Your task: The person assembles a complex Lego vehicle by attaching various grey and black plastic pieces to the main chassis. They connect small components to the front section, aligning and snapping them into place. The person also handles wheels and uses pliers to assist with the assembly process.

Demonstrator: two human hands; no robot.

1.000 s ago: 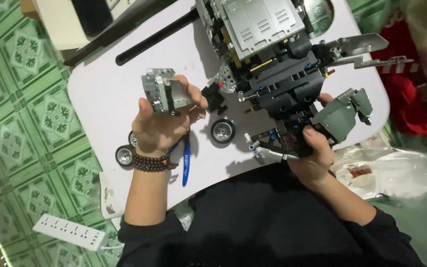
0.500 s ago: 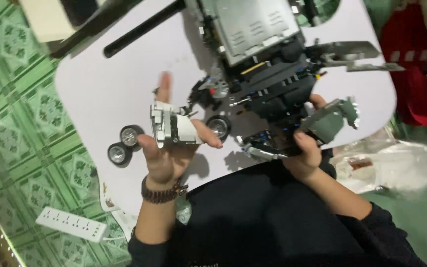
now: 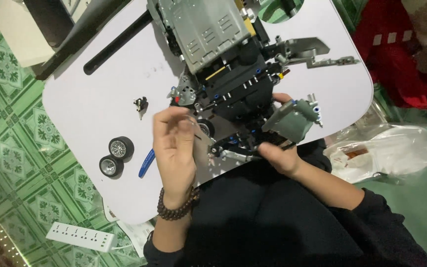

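My left hand [image 3: 174, 148] is raised over the near edge of the white table [image 3: 85, 104], back of the hand to the camera, fingers curled toward the model. Half a second ago a small grey block sat open on this palm; now I can't see it. The hand has turned over, so whether the fingers pinch that piece or are loose, I cannot tell.

My right hand [image 3: 277, 155] has stayed put: clamped under the near corner of the black and grey brick-built vehicle [image 3: 233, 84], thumb by the grey-green panel [image 3: 292, 121], steadying it. My guess is the grey block is being brought to the model's near left side, by the fitted wheel [image 3: 204, 128].

Left of my wrist: blue tool [image 3: 147, 163], then two loose wheels [image 3: 115, 155] touching each other, unmoved relative to the table. Further out, a small black part [image 3: 141, 104] lies alone, not in the earlier views.

Far edge: a black bar [image 3: 117, 42] across the table. Off the table, a plastic bag [image 3: 386, 151] on my right and a white power strip [image 3: 80, 236] on the green tiled floor [image 3: 11, 118].
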